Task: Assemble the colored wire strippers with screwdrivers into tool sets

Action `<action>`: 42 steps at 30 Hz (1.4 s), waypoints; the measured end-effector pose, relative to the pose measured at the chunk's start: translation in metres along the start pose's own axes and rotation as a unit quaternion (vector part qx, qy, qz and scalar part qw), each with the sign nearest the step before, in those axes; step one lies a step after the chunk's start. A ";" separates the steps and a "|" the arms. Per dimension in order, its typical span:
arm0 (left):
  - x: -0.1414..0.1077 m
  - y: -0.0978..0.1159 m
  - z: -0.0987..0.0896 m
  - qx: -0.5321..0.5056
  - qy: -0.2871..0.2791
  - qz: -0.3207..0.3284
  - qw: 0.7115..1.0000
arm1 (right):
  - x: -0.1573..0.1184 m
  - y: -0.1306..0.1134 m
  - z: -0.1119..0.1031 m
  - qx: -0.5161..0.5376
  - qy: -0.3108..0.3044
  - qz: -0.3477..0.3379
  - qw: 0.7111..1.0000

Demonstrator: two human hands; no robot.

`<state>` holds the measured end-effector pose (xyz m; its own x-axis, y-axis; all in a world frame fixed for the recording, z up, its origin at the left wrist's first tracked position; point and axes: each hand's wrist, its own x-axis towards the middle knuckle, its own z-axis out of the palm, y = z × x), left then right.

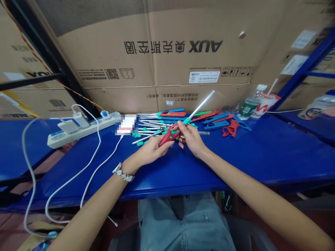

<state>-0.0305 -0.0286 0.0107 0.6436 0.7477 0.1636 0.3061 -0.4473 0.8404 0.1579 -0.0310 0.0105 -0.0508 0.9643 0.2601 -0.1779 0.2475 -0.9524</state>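
Observation:
A red long-necked lighter [167, 136] is held above the blue table, its silver tube pointing up and to the right from a green collar. My left hand [153, 148] is closed around the red handle. At the collar end, my right hand [192, 139] pinches the lighter with thumb and fingers. Behind and beneath the hands lies a pile of metal lighter tubes [150, 122] with green ends. Several red and blue lighters lie at the back of the pile. Red and blue handle shells [217, 120] are heaped to the right.
A white power strip [81, 129] with plugs and white cables stands at left, beside a pixelated device [126, 124] on a cable. At back right are a water bottle [251, 103] and a paper cup [267, 104] with a straw. A cardboard sheet [104, 45] rises behind the table [235, 164].

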 end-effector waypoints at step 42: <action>-0.001 0.004 -0.003 -0.299 -0.117 -0.097 0.942 | -0.005 0.005 -0.006 0.055 -0.087 0.098 0.990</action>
<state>-0.0314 -0.0298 0.0155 0.7745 0.6272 -0.0823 0.0293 0.0945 0.9951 0.1635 -0.0342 0.0032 -0.2621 0.9594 0.1044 -0.2527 0.0362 -0.9669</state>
